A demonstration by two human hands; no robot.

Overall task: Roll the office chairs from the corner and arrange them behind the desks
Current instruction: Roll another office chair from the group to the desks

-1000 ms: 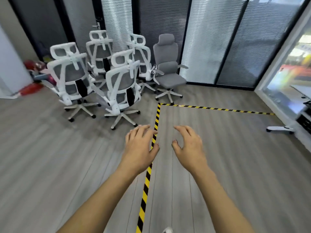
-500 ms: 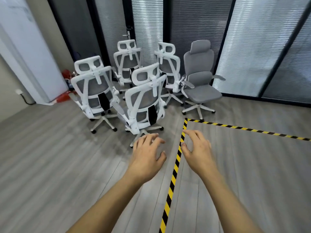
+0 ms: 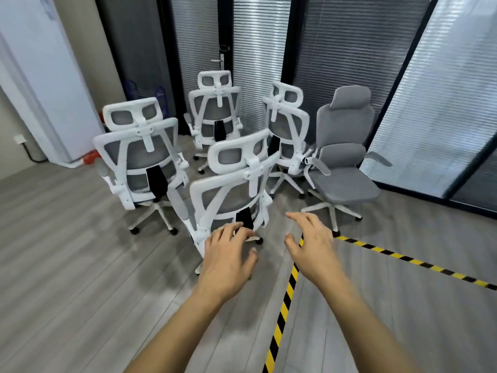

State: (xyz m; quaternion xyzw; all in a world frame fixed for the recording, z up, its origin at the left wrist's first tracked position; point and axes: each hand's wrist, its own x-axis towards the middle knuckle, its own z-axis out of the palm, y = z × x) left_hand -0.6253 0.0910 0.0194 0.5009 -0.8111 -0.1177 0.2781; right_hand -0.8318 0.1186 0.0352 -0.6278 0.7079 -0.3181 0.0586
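Chairs clustered in corner; both hands reaching, nothing gripped.

Wood-plank floor, hazard tape running forward. Five chairs stand near the glass wall; no desk in view. Nearest white mesh chair stands upright straight ahead, back toward the person, slightly left of centre. Left hand is nearer, its grip apart, overlapping the chair's lower back in view; contact unclear. Right hand grip apart, right of the chair.
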